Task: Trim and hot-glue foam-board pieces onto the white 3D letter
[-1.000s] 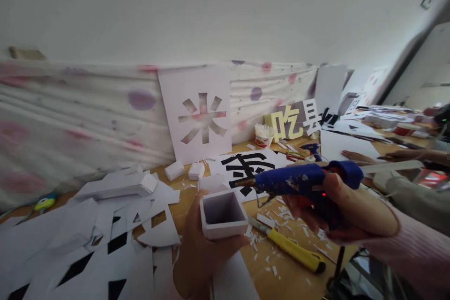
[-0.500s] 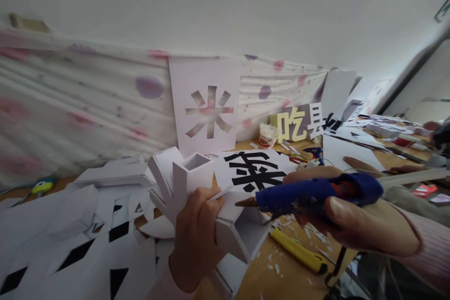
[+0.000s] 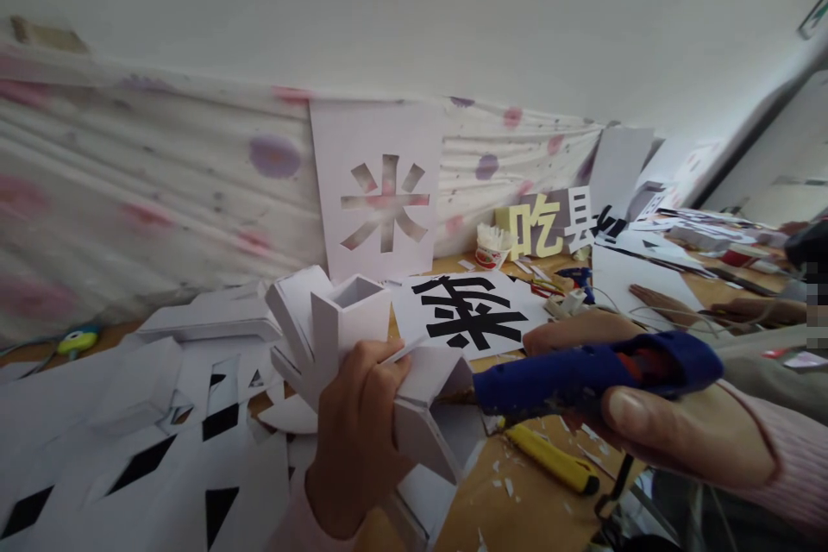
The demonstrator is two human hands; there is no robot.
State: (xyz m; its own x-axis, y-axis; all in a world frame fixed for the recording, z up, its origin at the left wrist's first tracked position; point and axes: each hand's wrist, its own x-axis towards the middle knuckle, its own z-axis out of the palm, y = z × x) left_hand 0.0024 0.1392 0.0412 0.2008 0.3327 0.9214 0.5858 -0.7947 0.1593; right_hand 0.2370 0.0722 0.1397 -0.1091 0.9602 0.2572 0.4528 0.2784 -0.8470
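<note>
My left hand point(image 3: 359, 423) grips a white foam-board shape point(image 3: 349, 323) built of several hollow arms, its thumb hidden behind the board. A thin white strip point(image 3: 402, 351) sticks out by its fingertips. In my right hand point(image 3: 666, 423) is a blue hot glue gun point(image 3: 582, 375), pointing left. The gun's nozzle point(image 3: 458, 398) is at the opening of the nearest hollow arm; whether it touches the board I cannot tell. Behind them lies a white sheet with a black printed character point(image 3: 475, 310).
A yellow utility knife point(image 3: 553, 459) lies on the scrap-strewn table point(image 3: 498, 517). Cut white boards point(image 3: 252, 483) cover the left side. A board with a cut-out character point(image 3: 414, 125) leans on the draped wall. Another person's hand point(image 3: 666, 306) rests at the right.
The glue gun's nozzle has dropped from above the arm's top edge to its open end, and the gun's rear has shifted right. My left hand still holds the shape, moved slightly left.
</note>
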